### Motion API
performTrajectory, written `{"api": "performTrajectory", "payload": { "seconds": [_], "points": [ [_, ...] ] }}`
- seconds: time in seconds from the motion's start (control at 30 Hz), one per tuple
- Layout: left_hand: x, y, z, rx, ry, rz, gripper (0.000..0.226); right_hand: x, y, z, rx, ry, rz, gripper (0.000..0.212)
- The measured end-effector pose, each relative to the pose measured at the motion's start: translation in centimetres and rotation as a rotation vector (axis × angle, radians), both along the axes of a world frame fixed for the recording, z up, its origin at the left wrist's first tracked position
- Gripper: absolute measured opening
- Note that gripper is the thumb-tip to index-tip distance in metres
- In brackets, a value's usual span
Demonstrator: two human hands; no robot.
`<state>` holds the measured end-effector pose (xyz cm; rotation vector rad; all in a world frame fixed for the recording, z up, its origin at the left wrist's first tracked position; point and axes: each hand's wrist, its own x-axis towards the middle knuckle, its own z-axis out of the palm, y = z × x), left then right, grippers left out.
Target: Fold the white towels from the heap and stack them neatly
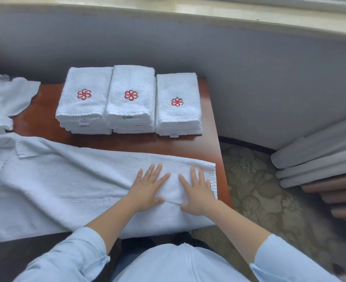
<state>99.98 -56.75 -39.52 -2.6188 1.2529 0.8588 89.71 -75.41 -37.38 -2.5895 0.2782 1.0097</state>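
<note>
Table: reddish-brown wood with a glossy top; its left part lies under cloth and its near edge is covered by the spread towel, so only the middle band and the right edge show.
Spread towel: white terry, laid lengthwise across the near side of the table; a folded-over flap sits at its right end, the near edge hangs over the table front, and the left end runs out of view.
Heap of towels: loose white cloth at the far left, cut off by the picture edge; how many pieces it holds cannot be told.
Left stack: folded white towels with a red pinwheel emblem on top; small labels at the front edge are too blurred to read.
Middle stack: same emblem, touching the left stack.
Right stack: same emblem, just beside the middle stack, at the table's right edge.
Left hand: flat, palm down, fingers spread wide on the folded flap, gripping nothing.
Right hand: flat, palm down, fingers spread, pressing the flap near the towel's right end.
Sleeves: light blue, pushed up the forearms.
</note>
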Motion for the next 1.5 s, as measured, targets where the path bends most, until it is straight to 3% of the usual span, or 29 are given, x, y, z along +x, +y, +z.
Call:
{"api": "performTrajectory", "payload": {
  "seconds": [0.43,0.67,1.07,1.5],
  "points": [
    [2.5,-6.7,0.4,-0.014,0.032,0.168,0.086,5.3,-7.3,0.3,-0.036,-0.06,0.08,0.11],
    [2.4,-6.7,1.3,-0.057,0.018,0.197,0.085,6.3,-7.0,0.8,-0.084,-0.063,0.062,0.105],
    [3.0,10.6,3.8,-0.131,-0.138,0.503,0.072,10.4,7.1,2.7,0.17,-0.363,0.189,0.061],
    [13.3,28.7,4.0,-0.173,-0.272,0.638,0.055,20.4,25.0,2.6,0.229,-0.537,0.144,0.044]
  ]
}}
